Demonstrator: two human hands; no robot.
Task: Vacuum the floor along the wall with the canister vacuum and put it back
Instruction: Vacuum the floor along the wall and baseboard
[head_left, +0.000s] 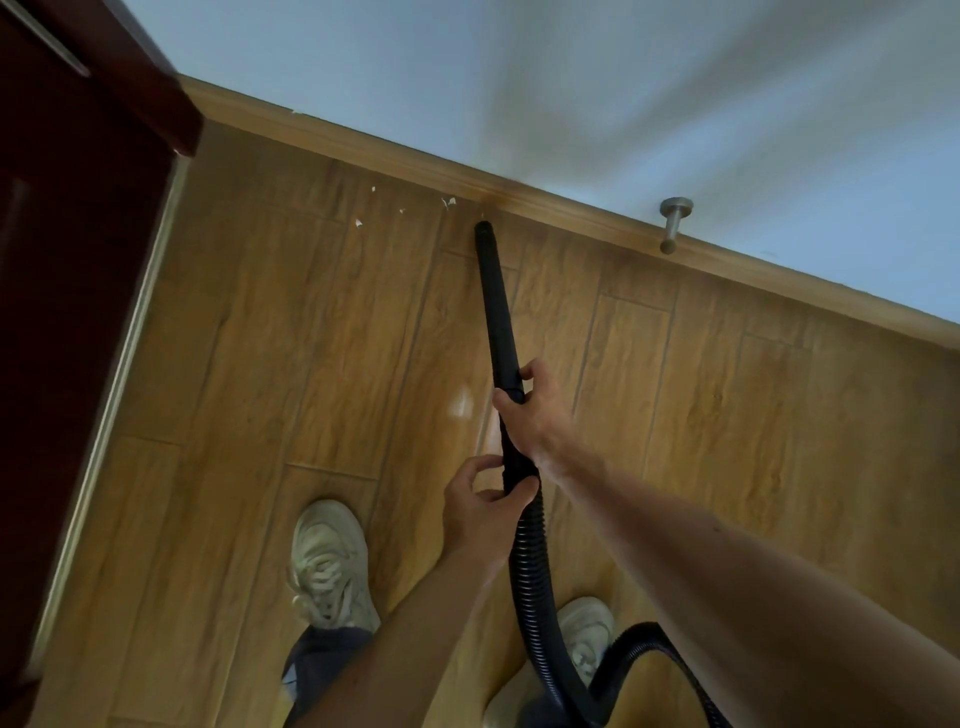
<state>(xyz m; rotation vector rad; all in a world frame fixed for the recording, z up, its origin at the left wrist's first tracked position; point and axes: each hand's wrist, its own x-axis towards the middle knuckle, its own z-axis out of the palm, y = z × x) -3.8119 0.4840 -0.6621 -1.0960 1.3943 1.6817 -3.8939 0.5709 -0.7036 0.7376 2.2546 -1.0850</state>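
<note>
A black vacuum wand (496, 306) points at the floor, its open tip close to the wooden skirting board (519, 200). My right hand (530, 410) grips the wand at its lower joint. My left hand (480, 506) holds the end where the ribbed black hose (530, 571) begins. The hose curves down between my feet and off the bottom edge. Small white scraps (448, 202) lie on the wooden floor (311, 364) left of the tip, near the skirting. The canister itself is out of view.
A dark red wooden door or cabinet (78, 260) stands along the left. A metal door stop (672, 223) sticks out of the white wall (571, 78) to the right of the wand. My two pale shoes (327, 566) stand on the floor.
</note>
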